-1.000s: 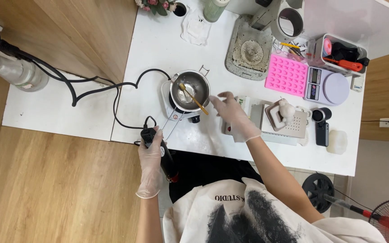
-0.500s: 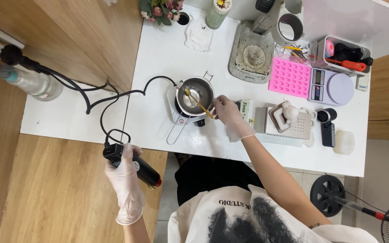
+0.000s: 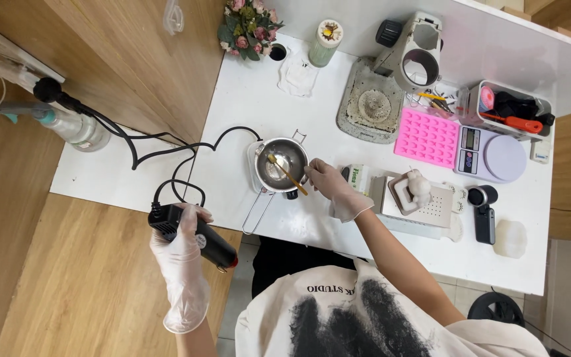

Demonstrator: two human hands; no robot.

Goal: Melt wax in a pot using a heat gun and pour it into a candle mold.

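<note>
My gloved left hand (image 3: 181, 264) grips a black heat gun (image 3: 193, 235) with a red nozzle tip, held out over the wooden floor left of the white table (image 3: 338, 231). Its black cord (image 3: 166, 149) snakes across the table. My gloved right hand (image 3: 332, 188) holds a thin wooden stick (image 3: 287, 174) whose far end dips into a small metal pot (image 3: 282, 164) with a wire handle, standing on a small white base.
On the table are a pink silicone mould (image 3: 429, 137), a lilac kitchen scale (image 3: 494, 155), a white block mould (image 3: 414, 195), a grey stand with a round lens ring (image 3: 391, 86), a box of tools (image 3: 510, 109), a flower bouquet (image 3: 249, 30) and a spray bottle (image 3: 67, 125).
My left hand has carried the heat gun from the table's front edge down and left over the floor. My right hand stays at the pot with the stick.
</note>
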